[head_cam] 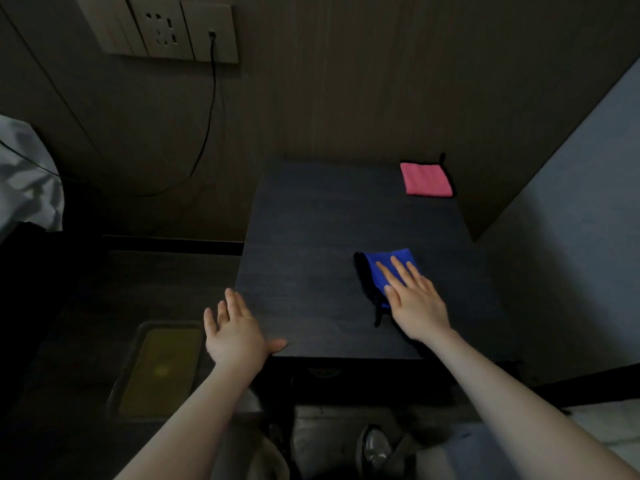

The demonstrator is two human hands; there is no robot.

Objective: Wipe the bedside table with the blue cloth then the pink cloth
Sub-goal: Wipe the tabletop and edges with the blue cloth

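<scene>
The dark bedside table [311, 258] fills the middle of the view. A folded blue cloth [381, 268] with a black edge lies on its right front part. My right hand [414, 301] rests flat on the cloth with fingers spread, covering its near half. The pink cloth [426, 180] lies folded at the table's far right corner, untouched. My left hand [235, 332] is open at the table's front left corner, thumb on the top edge, fingers hanging past the left side.
A wall socket panel [159, 27] with a black cable [211, 109] hangs at the upper left. A clear bin [159, 368] with a yellowish liner stands on the floor left of the table. White bedding [27, 174] shows at the left, a pale wall [571, 209] at the right.
</scene>
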